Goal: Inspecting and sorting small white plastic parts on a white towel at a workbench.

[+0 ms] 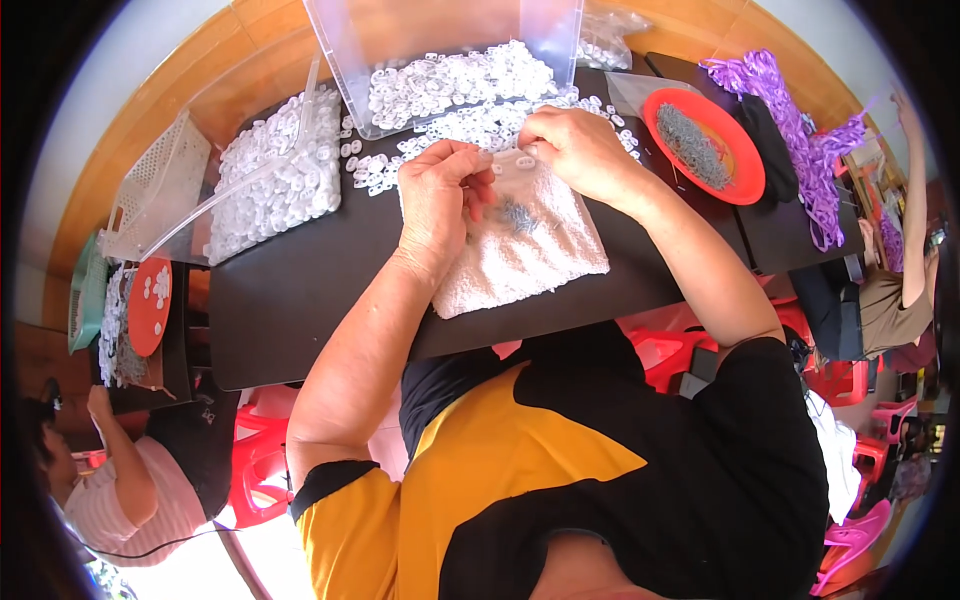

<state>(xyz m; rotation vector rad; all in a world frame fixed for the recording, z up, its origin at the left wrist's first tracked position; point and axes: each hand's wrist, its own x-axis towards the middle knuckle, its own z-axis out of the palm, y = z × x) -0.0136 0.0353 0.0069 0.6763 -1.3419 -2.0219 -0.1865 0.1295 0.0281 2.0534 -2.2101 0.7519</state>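
Over a folded white towel (520, 270), both my hands work close together at its far edge. My left hand (440, 195) is closed, thumb pressed to the fingertips; whatever it pinches is too small to make out. Just to its right, my right hand (580, 150) is also closed in a pinch, with its fingertips by a few small white plastic pieces (525, 162). What lies between those fingertips cannot be told. A little heap of thin grey metal pins (519, 217) rests on the towel below my hands.
Beyond my hands, a clear tub (345, 75) spills white two-holed pieces (465, 80) onto the dark table (300, 300). Left lies a clear container of white pieces (275, 165). Right are a red plate (745, 165) of grey pins and purple ribbons (765, 85). Other people sit at both sides.
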